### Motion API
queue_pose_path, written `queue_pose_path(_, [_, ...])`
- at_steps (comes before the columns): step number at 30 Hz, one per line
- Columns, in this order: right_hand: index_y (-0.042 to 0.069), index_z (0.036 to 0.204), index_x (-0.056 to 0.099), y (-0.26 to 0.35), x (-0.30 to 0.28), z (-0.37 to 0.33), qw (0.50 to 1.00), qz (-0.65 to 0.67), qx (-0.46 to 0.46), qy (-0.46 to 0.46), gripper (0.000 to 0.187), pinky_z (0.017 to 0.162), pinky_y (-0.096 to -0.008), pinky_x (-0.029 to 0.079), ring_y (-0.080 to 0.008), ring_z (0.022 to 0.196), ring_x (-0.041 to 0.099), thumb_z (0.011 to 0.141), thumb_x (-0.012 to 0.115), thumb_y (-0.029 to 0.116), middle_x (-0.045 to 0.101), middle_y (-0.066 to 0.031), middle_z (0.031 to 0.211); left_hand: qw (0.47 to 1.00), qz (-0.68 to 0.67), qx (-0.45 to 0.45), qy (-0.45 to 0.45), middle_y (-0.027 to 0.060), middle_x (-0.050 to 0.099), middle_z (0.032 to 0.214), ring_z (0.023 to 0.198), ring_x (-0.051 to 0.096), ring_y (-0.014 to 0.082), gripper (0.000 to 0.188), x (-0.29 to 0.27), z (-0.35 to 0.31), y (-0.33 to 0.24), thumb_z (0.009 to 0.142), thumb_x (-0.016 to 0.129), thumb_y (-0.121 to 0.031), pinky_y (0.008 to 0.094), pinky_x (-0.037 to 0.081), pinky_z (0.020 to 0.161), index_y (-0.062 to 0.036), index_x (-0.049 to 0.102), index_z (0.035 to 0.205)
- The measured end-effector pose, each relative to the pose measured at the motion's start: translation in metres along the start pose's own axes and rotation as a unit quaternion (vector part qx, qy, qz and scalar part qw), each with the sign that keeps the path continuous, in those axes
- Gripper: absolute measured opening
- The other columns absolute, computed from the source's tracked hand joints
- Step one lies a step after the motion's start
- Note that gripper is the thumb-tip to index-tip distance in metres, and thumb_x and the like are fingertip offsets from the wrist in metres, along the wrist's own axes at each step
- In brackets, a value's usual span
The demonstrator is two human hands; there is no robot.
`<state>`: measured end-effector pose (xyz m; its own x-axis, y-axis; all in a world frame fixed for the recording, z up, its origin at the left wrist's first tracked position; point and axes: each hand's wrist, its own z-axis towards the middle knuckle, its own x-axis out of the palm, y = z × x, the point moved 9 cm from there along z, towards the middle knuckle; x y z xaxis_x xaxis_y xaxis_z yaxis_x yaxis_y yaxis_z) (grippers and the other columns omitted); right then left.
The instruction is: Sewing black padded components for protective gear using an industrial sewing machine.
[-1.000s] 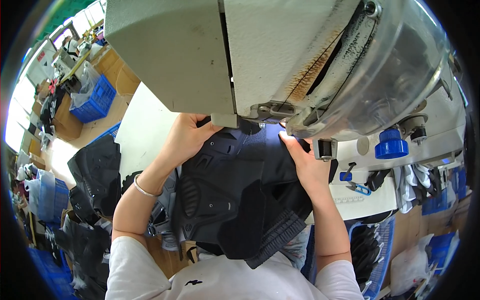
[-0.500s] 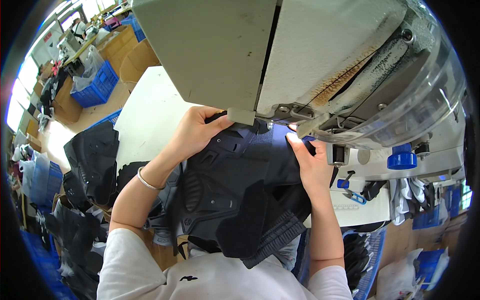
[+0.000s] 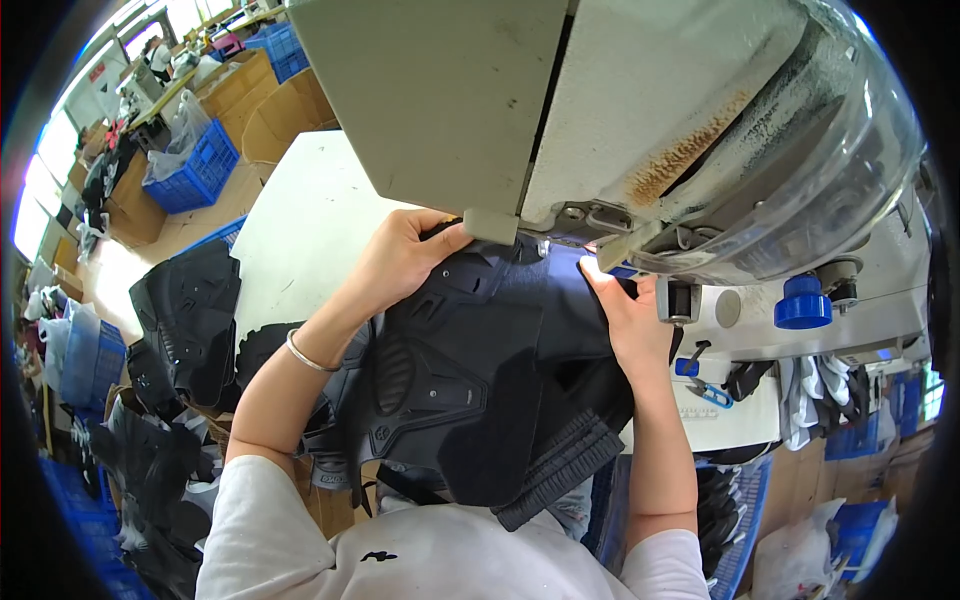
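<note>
Under the head of a large industrial sewing machine (image 3: 430, 110) lies a black protective pad (image 3: 440, 385) with moulded ribbed plates and a ribbed elastic band (image 3: 560, 465). Its lower part hangs toward my lap. My left hand (image 3: 420, 255), a bangle on the wrist, pinches the pad's far edge, thumb on top, left of the lit stitching area. On the other side my right hand (image 3: 630, 315) grips the black fabric between thumb and fingers, close to the presser foot. Its fingertips are partly hidden below the fabric. The machine head covers the needle.
More black pads (image 3: 185, 325) lie stacked at the left of the white table (image 3: 300, 200). Blue-handled thread snips (image 3: 712, 393) rest at the right, beside a blue knob (image 3: 803, 303) on the machine. Crates (image 3: 195, 170) and cardboard boxes (image 3: 285, 115) stand around on the floor.
The pad and both hands have shifted slightly to the right in the picture, the machine head too. The elastic band has swung a little to the right. Both hands keep their grip.
</note>
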<state>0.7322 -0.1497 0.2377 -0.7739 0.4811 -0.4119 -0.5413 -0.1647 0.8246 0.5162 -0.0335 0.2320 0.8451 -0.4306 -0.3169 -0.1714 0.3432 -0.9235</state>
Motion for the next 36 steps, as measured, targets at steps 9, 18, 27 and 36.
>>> queue_pose_path(9, [-0.001,0.099,0.067,-0.011,-0.003,-0.002,0.991,-0.121,-0.044,0.022,0.022,0.089,-0.0292,0.042,-0.0152,0.096,0.060,0.082,0.067,0.013,0.066,-0.0083,0.102,1.000,-0.030,-0.010,0.001,-0.0029,0.063,0.078,0.068,0.048,0.0015,0.032,0.001,-0.001,-0.004,0.093,0.060,-0.025,0.0190,0.042,0.062,0.0041,0.067,0.103])
queue_pose_path(18, [-0.004,0.100,0.065,-0.021,-0.006,0.002,0.997,-0.048,0.057,-0.018,0.026,0.090,-0.0285,0.042,-0.0147,0.097,0.059,0.080,0.068,0.012,0.065,-0.0071,0.104,0.977,-0.107,-0.161,0.092,0.0016,0.068,0.088,0.074,0.056,0.0027,0.030,0.016,0.012,0.021,0.096,0.055,-0.025,0.0189,0.047,0.068,0.0014,0.069,0.100])
queue_pose_path(27, [-0.003,0.100,0.065,-0.014,-0.004,0.001,0.999,-0.039,-0.006,-0.013,0.027,0.088,-0.0278,0.043,-0.0139,0.093,0.059,0.079,0.070,0.013,0.065,-0.0068,0.101,0.998,-0.037,-0.047,0.030,-0.0006,0.067,0.083,0.070,0.052,0.0011,0.032,0.005,0.009,-0.008,0.095,0.056,-0.026,0.0171,0.043,0.064,0.0016,0.070,0.098])
queue_pose_path(36, [0.001,0.103,0.066,0.000,-0.002,-0.001,0.996,-0.085,0.021,0.005,0.028,0.090,-0.0277,0.042,-0.0141,0.096,0.058,0.082,0.069,0.019,0.066,-0.0053,0.104,0.997,-0.027,-0.064,0.026,0.0004,0.067,0.083,0.070,0.051,0.0019,0.029,0.002,0.007,-0.004,0.095,0.056,-0.022,0.0191,0.043,0.064,0.0032,0.069,0.100])
